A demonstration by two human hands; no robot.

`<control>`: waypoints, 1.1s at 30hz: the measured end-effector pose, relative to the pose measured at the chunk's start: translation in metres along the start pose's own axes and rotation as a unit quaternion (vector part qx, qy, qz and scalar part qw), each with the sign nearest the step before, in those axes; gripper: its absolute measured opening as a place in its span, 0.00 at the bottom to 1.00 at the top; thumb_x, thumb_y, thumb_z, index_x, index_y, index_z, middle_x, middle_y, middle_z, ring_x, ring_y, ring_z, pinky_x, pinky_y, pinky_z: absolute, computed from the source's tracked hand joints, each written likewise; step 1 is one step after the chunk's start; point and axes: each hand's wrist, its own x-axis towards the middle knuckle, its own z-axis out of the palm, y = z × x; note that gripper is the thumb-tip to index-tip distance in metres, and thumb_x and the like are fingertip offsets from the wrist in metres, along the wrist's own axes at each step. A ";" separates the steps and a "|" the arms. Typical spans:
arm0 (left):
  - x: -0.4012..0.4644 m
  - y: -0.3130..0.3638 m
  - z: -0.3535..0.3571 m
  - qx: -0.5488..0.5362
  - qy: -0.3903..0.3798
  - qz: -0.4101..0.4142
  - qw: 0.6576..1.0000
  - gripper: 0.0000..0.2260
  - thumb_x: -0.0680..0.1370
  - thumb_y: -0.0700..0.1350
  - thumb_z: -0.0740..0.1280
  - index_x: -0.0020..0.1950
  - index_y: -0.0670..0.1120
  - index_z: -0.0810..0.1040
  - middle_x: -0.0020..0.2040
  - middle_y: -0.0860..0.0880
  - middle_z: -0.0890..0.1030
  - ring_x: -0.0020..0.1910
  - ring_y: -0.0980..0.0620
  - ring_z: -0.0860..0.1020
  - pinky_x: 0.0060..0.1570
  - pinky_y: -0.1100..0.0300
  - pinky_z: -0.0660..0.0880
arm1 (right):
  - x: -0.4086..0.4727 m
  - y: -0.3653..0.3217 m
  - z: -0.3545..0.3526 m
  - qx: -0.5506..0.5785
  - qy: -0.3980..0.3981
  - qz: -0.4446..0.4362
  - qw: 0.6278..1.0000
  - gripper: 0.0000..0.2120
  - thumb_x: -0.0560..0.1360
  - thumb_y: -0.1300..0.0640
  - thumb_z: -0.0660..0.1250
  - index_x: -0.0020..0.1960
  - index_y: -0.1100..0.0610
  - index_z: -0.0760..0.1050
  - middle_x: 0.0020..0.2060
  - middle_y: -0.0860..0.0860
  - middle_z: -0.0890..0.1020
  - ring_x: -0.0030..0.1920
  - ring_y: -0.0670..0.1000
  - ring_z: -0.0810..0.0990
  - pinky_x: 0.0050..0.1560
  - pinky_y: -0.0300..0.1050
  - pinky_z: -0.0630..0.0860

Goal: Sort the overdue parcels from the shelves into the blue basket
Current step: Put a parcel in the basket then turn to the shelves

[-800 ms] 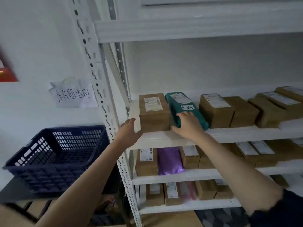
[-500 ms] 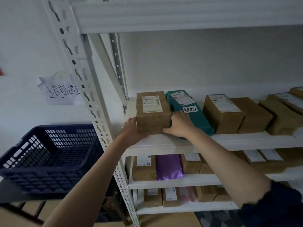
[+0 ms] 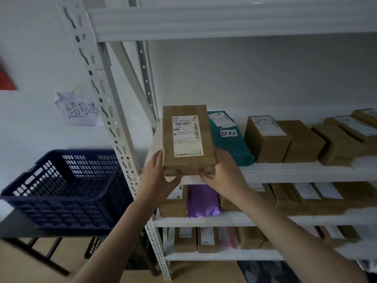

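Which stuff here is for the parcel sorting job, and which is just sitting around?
For the job:
- brown box, held by the left hand and right hand
- teal parcel with a handwritten tag
- blue basket
- shelf with other brown boxes

Just there:
- paper note on the wall
- red thing at the left edge

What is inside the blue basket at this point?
Nothing shows inside the blue basket: only its bare mesh walls are visible. Its near wall and the shelf post hide part of the floor, so a flat parcel lying there cannot be ruled out.
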 end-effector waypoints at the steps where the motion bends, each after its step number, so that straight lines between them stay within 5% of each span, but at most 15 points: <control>1: -0.007 0.002 -0.002 -0.004 0.015 0.012 1.000 0.36 0.73 0.58 0.73 0.78 0.51 0.64 0.70 0.54 0.70 0.67 0.50 0.73 0.61 0.50 0.77 | -0.006 -0.003 -0.003 0.001 0.013 -0.012 1.000 0.32 0.73 0.42 0.71 0.72 0.54 0.71 0.63 0.50 0.77 0.66 0.48 0.71 0.64 0.46 0.76; 7: -0.033 0.013 -0.008 0.013 0.063 0.034 0.997 0.34 0.76 0.59 0.69 0.78 0.48 0.65 0.70 0.51 0.69 0.68 0.49 0.72 0.62 0.49 0.77 | -0.023 -0.014 -0.017 0.015 0.042 -0.035 0.998 0.35 0.74 0.43 0.72 0.76 0.55 0.66 0.69 0.50 0.74 0.72 0.47 0.69 0.68 0.39 0.71; 16: -0.032 0.013 -0.011 0.045 0.068 0.073 0.994 0.37 0.76 0.57 0.71 0.80 0.45 0.61 0.73 0.48 0.68 0.72 0.47 0.69 0.71 0.49 0.70 | -0.025 -0.016 -0.023 0.039 0.034 -0.030 0.998 0.34 0.73 0.43 0.72 0.75 0.53 0.67 0.68 0.50 0.75 0.71 0.48 0.70 0.66 0.42 0.73; 28: -0.014 -0.025 0.004 -0.017 -0.046 -0.009 0.999 0.34 0.76 0.56 0.73 0.77 0.48 0.64 0.71 0.52 0.69 0.67 0.53 0.69 0.65 0.60 0.68 | 0.006 -0.009 0.010 0.060 -0.082 0.065 0.993 0.32 0.72 0.48 0.77 0.71 0.52 0.70 0.60 0.50 0.77 0.59 0.49 0.78 0.57 0.40 0.74; 33: 0.007 -0.041 0.011 -0.030 -0.061 -0.047 0.997 0.33 0.75 0.56 0.72 0.75 0.46 0.65 0.66 0.52 0.70 0.62 0.52 0.73 0.62 0.54 0.76 | 0.029 -0.005 0.028 0.071 -0.096 0.087 0.989 0.31 0.72 0.50 0.76 0.71 0.53 0.71 0.59 0.51 0.77 0.56 0.51 0.79 0.58 0.47 0.80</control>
